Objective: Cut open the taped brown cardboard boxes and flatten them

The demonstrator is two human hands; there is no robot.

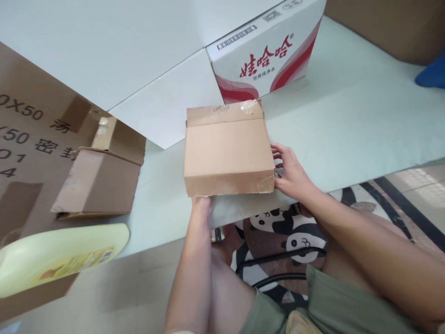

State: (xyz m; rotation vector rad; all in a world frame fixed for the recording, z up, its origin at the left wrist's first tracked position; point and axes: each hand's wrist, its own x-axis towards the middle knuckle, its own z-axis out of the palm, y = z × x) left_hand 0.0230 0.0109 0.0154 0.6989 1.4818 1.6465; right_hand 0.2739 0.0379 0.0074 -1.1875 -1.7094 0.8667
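Observation:
A small brown cardboard box (227, 146) with a taped far flap is in the middle of the head view, over the pale green tabletop. My left hand (201, 203) reaches under its near left corner and holds it from below; its fingers are hidden by the box. Against the box's right side, my right hand (287, 169) has its fingers curled and gripping the edge, the tips partly out of sight. A thin dark-and-silver item (277, 174) shows by the right fingers, too small to make out.
Behind the box stands a white-and-red water carton (267, 60) beside a large white panel (177, 102). Brown cartons (100, 181) and a pale yellow-green bottle (66, 255) are at left. A blue object (432, 74) lies far right. The green tabletop (365, 120) ends above my legs.

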